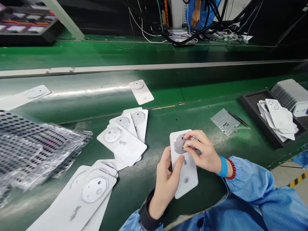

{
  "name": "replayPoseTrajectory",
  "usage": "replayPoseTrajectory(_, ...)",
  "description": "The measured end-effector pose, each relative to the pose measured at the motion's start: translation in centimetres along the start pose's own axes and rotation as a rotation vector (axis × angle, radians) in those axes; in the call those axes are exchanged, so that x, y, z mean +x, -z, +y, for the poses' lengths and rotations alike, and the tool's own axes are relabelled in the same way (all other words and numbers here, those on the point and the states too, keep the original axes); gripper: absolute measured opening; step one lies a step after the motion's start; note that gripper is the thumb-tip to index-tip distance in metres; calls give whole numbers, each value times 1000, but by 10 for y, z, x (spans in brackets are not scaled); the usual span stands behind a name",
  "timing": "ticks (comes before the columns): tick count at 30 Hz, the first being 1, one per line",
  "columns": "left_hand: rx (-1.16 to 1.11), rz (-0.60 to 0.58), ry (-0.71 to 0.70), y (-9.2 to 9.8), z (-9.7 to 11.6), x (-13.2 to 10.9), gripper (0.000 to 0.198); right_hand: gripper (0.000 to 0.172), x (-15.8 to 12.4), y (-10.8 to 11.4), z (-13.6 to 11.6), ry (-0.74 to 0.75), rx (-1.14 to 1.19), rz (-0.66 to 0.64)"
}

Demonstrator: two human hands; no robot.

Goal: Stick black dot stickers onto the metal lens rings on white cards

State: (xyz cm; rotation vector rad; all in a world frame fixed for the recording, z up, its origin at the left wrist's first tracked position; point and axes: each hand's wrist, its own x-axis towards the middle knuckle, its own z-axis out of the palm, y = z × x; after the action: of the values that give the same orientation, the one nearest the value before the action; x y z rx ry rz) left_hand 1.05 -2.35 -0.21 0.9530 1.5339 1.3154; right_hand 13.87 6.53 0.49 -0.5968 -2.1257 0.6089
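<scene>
Lower centre of frame: left hand (166, 181) clamped on white card (186, 179) edge, right hand (199, 150) closed on its metal disc (179, 144); card just inside green bench (144, 199) front edge.

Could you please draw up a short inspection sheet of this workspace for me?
surface: green belt, pale scuffs across it.
job's things: white card with silver disc; loose cards nearby.
clutter: perforated plastic bag; dotted clear sheet; thin black tool; black tray of cards.
grippers: left hand grips the card; right hand has fingers on the disc.
cables: black and white cables beyond the belt.
surroundings: co-worker's blue sleeve behind.
</scene>
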Motion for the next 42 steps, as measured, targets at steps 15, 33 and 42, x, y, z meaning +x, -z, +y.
replayPoseTrajectory(15,-59,91,-54,1,9,1,13,35,-18,4,-6,115,8,-18)
replayPoseTrajectory(33,42,481,77,29,18,12,38,37,-53,23,48,-54,-158,-377)
replayPoseTrajectory(42,199,450,-54,25,1,16,66,29,-43,40,39,-7,-192,-112)
